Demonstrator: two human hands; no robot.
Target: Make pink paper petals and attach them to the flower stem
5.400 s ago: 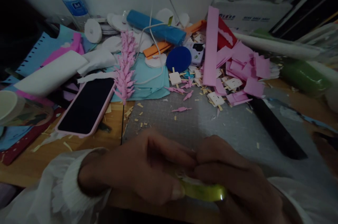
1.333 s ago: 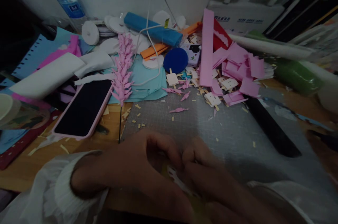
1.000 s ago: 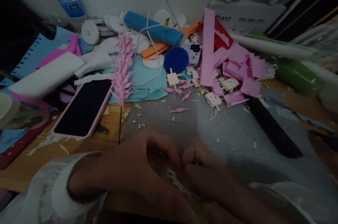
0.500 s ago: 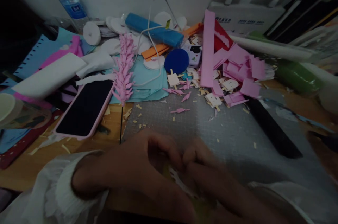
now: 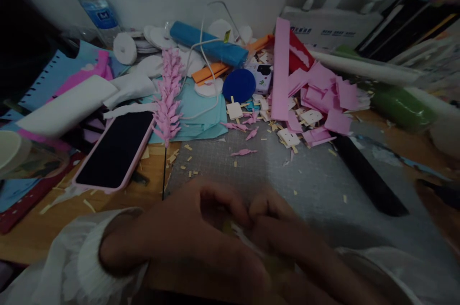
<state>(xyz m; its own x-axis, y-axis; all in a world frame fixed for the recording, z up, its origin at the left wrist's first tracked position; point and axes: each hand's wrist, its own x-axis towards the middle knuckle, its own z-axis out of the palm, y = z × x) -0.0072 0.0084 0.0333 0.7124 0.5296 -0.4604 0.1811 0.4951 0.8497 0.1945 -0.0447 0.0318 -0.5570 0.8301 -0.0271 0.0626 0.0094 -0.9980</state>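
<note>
Low in the head view, my left hand [image 5: 201,238] and my right hand [image 5: 291,235] meet with bent fingers. Between them is a small white and yellowish piece [image 5: 242,238], mostly covered by the fingers and blurred, so its kind cannot be made out. Both hands are closed on it, above the near part of a grey cutting mat [image 5: 309,171]. Beyond the hands lie small twisted pink paper bits [image 5: 244,152]. To their left is a spike of pink paper blossoms [image 5: 168,99] on a thin dark stem.
A phone [image 5: 117,152] lies left on the wooden table. Pink paper squares [image 5: 323,89], small white cards [image 5: 288,138] and a blue disc [image 5: 239,85] crowd the back. A black bar-shaped object [image 5: 370,175] rests right on the mat. A plastic bottle [image 5: 102,13] stands back left.
The view has shifted slightly. Both hands stay together around the small piece, with only slight finger movement; less of its white part shows now.
</note>
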